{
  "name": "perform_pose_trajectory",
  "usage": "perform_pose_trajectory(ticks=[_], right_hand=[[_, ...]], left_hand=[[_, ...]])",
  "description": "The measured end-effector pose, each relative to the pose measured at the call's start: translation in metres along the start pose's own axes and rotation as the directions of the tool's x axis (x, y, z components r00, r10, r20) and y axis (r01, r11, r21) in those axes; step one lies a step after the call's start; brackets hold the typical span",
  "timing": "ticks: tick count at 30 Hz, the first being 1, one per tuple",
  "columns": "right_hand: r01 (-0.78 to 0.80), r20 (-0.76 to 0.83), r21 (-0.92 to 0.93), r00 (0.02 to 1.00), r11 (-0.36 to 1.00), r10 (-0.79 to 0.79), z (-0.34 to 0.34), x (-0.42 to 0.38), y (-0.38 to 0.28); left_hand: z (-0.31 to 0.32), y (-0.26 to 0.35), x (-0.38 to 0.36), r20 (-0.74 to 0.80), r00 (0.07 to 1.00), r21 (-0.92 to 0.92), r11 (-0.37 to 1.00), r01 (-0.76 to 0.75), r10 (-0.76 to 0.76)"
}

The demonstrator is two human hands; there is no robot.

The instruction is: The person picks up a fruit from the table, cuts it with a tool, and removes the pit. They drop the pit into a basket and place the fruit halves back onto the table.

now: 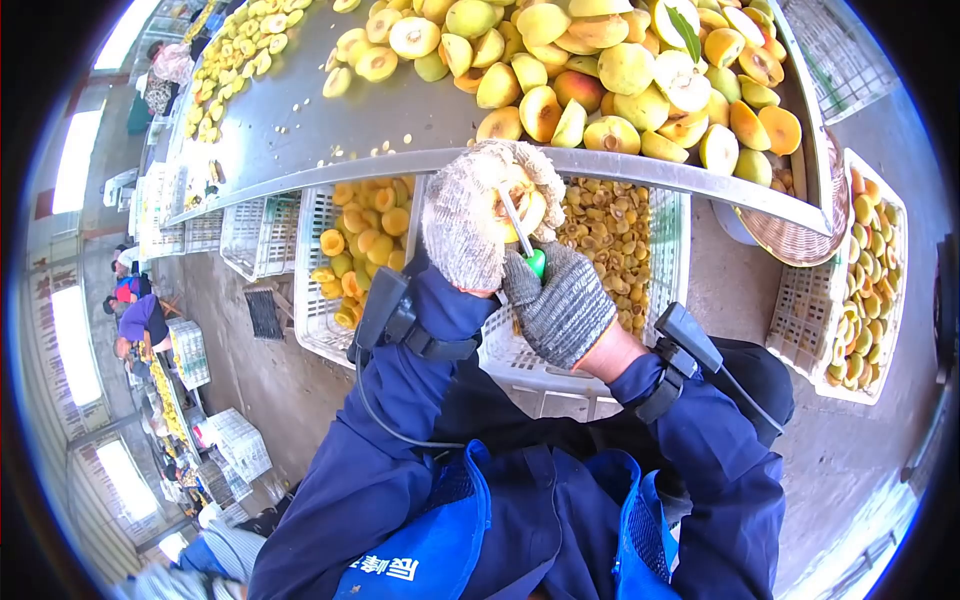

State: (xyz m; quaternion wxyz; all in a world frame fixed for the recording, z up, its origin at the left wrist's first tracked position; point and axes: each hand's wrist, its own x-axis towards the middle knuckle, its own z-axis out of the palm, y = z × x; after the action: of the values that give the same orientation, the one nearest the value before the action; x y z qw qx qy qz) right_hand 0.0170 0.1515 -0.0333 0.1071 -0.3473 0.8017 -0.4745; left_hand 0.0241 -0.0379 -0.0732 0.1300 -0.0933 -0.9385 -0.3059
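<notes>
Head view | seemingly coring: cupping cut fruit in left hand at near edge of metal tray, gripping green-handled tool in right hand, tip at flesh | likely needing steady levering, clear of left hand | facing tray edge ahead, crates below tray; having freer room bodyward of tray
</notes>
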Motion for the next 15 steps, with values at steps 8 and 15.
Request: perform_pose_trajectory(ticks=[8, 15], right_hand=[[0.216, 0.013, -0.137, 0.976, 0.967, -0.216, 0.0, 0.0, 0.01], [-0.123, 0.297, 0.492, 0.954, 0.862, -0.033, -0.018, -0.001, 0.007]], left_hand=[[-0.016, 0.052, 0.054, 0.139, 0.858, -0.617, 0.635, 0.465, -0.494], [-0.029, 0.054, 0.07, 0.34, 0.87, -0.758, 0.443, 0.478, -0.357]])
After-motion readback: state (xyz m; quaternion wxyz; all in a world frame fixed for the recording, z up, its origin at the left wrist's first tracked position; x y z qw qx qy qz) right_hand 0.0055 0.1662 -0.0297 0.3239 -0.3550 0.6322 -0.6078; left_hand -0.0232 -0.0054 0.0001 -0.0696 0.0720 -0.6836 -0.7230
